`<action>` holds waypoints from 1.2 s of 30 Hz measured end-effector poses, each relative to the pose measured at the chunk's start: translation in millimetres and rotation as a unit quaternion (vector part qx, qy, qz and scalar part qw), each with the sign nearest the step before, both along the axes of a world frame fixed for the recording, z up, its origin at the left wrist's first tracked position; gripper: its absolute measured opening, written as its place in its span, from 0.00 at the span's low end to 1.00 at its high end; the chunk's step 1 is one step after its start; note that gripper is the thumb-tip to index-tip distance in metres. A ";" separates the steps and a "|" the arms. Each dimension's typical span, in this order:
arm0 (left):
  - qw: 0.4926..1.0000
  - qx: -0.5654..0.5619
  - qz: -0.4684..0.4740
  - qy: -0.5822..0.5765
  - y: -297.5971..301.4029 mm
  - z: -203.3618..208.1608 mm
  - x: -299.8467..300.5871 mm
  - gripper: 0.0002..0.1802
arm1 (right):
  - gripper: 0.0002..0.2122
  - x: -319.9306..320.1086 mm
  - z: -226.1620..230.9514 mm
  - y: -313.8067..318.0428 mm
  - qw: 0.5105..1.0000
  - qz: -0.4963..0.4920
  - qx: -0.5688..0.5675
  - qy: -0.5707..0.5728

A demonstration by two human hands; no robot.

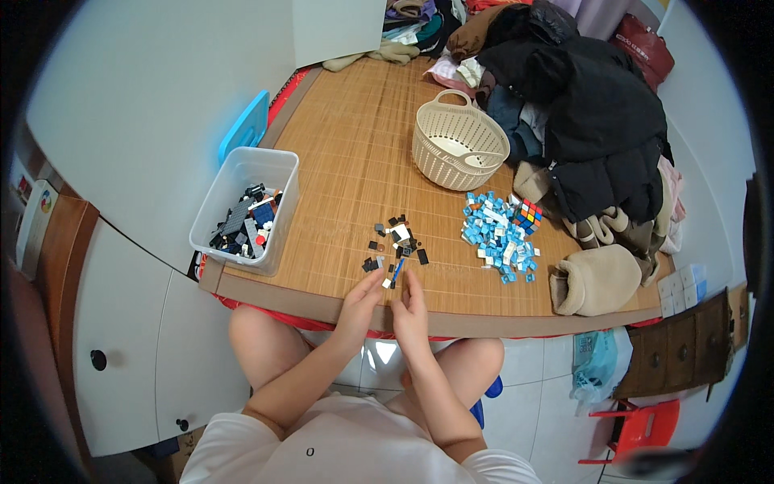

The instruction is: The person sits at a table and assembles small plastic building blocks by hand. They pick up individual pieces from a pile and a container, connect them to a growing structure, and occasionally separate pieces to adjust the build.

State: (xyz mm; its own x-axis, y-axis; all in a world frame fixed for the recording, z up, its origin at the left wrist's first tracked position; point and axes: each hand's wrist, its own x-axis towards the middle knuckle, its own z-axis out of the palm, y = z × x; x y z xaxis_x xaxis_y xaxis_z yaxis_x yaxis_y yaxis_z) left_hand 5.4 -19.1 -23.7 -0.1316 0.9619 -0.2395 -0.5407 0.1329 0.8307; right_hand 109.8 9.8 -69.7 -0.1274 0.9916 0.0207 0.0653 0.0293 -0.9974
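**Both hands on a small brick piece at the mat's near edge**

Hard to make out: the small brick assembly [395, 273] is tiny; looks white and blue, exact shape unclear. It sits at the near edge of the bamboo mat [355, 145], about mid-width. Long axis seems to run near-to-far with a slight rightward tilt, blue end pointing away.

Left hand [359, 305]: fingertips pinch the near end of the piece. Right hand [411, 310]: fingers curled beside it; contact not clear.

Around: scatter of dark bricks [397, 235] just beyond the hands, light blue brick pile [498, 235] to the right with a colour puzzle cube [528, 215], clear storage bin [246, 206] at the left edge, cream basket [459, 141] farther back, dark clothes pile [588, 121] at the far right corner.
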 end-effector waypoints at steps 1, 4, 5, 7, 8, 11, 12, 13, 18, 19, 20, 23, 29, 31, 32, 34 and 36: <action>1.000 0.000 -0.001 0.002 1.9 0.0 1.2 0.26 | 0.27 -1.2 -3.9 2.0 1.000 0.001 0.002 0.003; 1.000 -0.003 0.000 0.000 8.6 -2.2 6.0 0.25 | 0.26 -10.5 -1.6 4.4 1.000 -0.007 0.013 0.026; 1.000 -0.004 0.000 -0.001 10.7 -2.0 7.6 0.25 | 0.26 -12.4 -1.9 5.7 0.999 -0.009 0.003 0.035; 1.000 -0.007 -0.006 -0.005 14.5 0.5 10.6 0.25 | 0.25 -14.8 -3.1 8.9 0.998 -0.015 -0.017 0.053; 1.000 -0.009 -0.008 -0.007 15.6 1.3 11.1 0.25 | 0.25 -16.4 0.5 9.5 0.998 -0.015 -0.023 0.049; 0.999 0.004 -0.009 -0.040 20.4 -5.1 12.0 0.24 | 0.26 -18.7 18.8 9.0 0.997 -0.009 -0.057 0.050; 0.999 0.003 -0.006 -0.049 20.7 -4.8 12.6 0.24 | 0.26 -18.5 29.2 7.9 0.995 -0.002 -0.080 0.057; 0.998 0.002 -0.003 -0.059 20.8 -4.2 13.5 0.24 | 0.27 -18.5 36.6 6.5 0.993 0.006 -0.103 0.065; 0.996 0.004 0.021 -0.085 19.5 -2.4 20.3 0.24 | 0.27 -17.9 41.6 3.4 0.977 -0.036 -0.105 0.182; 0.996 0.007 0.024 -0.084 19.0 -2.5 20.6 0.24 | 0.27 -17.0 40.3 3.5 0.976 -0.038 -0.107 0.188; 0.996 0.011 0.027 -0.083 18.8 -2.7 20.6 0.24 | 0.27 -17.0 40.4 3.0 0.974 -0.041 -0.108 0.194; 0.994 0.007 0.039 -0.099 18.6 -0.6 20.9 0.24 | 0.27 -17.3 40.4 1.5 0.968 -0.051 -0.114 0.217; 0.989 0.016 0.045 -0.138 15.0 -1.6 25.4 0.23 | 0.26 -20.9 40.3 -5.1 0.942 -0.060 -0.140 0.298; 0.990 0.016 0.054 -0.126 14.6 0.2 27.0 0.22 | 0.26 -22.0 41.7 -6.9 0.938 -0.063 -0.142 0.310; 0.991 0.016 0.059 -0.119 14.5 1.6 27.7 0.22 | 0.26 -22.0 42.8 -7.4 0.937 -0.064 -0.141 0.312; 0.990 0.015 0.064 -0.129 13.2 6.3 28.2 0.22 | 0.25 -21.8 44.4 -8.2 0.936 -0.066 -0.139 0.317; 0.988 0.019 0.069 -0.135 12.4 7.3 28.3 0.23 | 0.25 -21.9 44.0 -8.9 0.936 -0.065 -0.134 0.318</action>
